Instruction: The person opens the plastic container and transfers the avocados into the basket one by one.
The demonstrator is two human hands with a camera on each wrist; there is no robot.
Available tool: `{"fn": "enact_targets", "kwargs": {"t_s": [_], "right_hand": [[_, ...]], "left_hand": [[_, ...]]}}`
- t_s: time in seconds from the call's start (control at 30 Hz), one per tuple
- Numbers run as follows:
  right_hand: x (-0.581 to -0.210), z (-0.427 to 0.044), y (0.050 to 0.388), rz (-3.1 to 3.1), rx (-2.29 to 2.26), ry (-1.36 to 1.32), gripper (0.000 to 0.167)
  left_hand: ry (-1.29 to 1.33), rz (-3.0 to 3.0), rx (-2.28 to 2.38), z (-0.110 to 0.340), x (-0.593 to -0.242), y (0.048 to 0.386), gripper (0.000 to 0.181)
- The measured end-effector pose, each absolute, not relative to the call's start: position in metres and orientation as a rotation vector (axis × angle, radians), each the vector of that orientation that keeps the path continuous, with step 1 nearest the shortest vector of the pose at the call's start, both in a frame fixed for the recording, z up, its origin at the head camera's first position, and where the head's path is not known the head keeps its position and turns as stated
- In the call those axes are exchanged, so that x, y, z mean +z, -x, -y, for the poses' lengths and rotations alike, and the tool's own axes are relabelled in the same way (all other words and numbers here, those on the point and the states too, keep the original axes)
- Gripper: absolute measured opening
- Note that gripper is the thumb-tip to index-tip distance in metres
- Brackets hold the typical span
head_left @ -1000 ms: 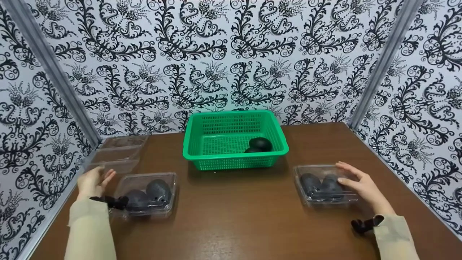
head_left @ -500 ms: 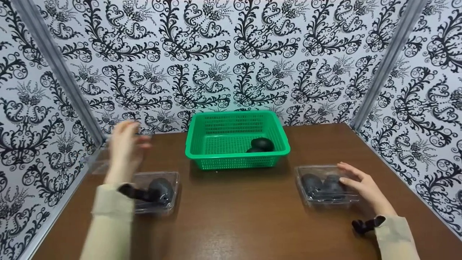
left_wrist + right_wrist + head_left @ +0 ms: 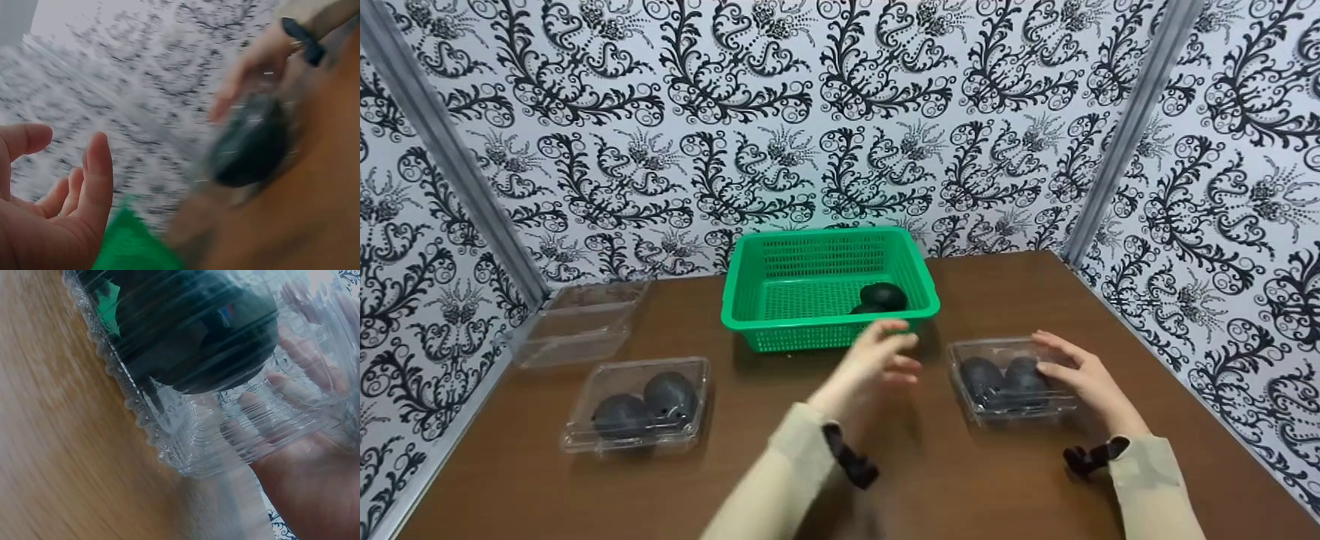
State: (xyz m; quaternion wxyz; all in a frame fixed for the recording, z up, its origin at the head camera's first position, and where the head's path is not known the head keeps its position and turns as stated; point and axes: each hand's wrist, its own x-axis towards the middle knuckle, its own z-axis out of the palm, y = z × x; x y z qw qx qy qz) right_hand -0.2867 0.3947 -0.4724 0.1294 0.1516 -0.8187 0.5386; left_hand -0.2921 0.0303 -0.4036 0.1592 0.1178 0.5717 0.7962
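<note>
Above the table, in front of the green basket, my left hand (image 3: 874, 364) is in the air with fingers loosely spread and nothing in them, as the left wrist view also shows. My right hand (image 3: 1084, 375) touches the right end of a clear plastic clamshell (image 3: 1012, 409) that holds two dark avocados (image 3: 982, 379). Its thumb lies over the top; its other fingers (image 3: 306, 357) show through the plastic in the right wrist view and look loosely extended. Another clamshell (image 3: 641, 442) with two avocados (image 3: 669, 397) stands at the left, untouched.
A green plastic basket (image 3: 787, 324) at the back middle contains two dark avocados (image 3: 883, 298). Clear plastic packaging (image 3: 574, 330) without fruit lies at the back left of the brown table (image 3: 645, 495). Patterned walls (image 3: 780, 165) enclose the back and sides.
My left hand has swung from beside the left clamshell, up past the clear packaging, then across to the right, towards the right clamshell. My right hand stays at that clamshell.
</note>
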Motion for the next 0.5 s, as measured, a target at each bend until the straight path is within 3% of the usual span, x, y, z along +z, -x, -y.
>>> {"fn": "enact_targets", "kwargs": {"t_s": [0.23, 0.5], "right_hand": [[-0.474, -0.394, 0.288, 2.377, 1.574, -0.427, 0.049], [-0.473, -0.395, 0.288, 2.388, 1.562, -0.424, 0.047]], "left_hand": [[-0.178, -1.564, 2.222, -0.079, -0.456, 0.299, 0.048], [-0.116, -1.537, 2.165, -0.106, -0.471, 0.296, 0.038]]}}
